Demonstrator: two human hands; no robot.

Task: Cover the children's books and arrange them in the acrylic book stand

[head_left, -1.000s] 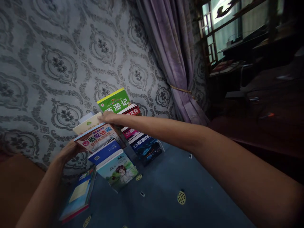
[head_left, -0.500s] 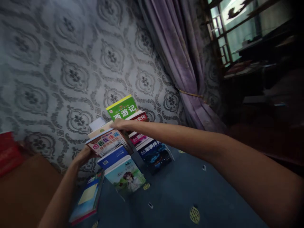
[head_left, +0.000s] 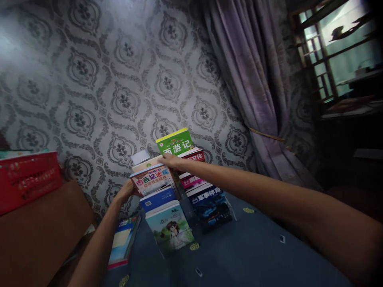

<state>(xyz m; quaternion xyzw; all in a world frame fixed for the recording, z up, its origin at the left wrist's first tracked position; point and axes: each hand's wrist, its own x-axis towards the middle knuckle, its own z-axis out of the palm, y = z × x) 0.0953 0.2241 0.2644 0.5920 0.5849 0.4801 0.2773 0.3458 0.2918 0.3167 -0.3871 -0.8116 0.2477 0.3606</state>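
- Cream book (head_left: 145, 165): between the hands, behind the picture-puzzle book (head_left: 152, 178); visible top edge runs left to right, slanting slightly farther at right.
- Right hand (head_left: 170, 160): nearer of the two, at its top right corner, book lying leftward; fingers bunched, pinch not certain.
- Left hand (head_left: 128, 189): at the picture-puzzle book's left edge; fingers hidden, grip indeterminable.
- Blue book (head_left: 158, 198): just nearer.
- Green book (head_left: 176, 142): beyond right hand.

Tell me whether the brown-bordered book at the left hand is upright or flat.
Upright: the brown-bordered book at the left hand shows its cover, rising behind the blue book.
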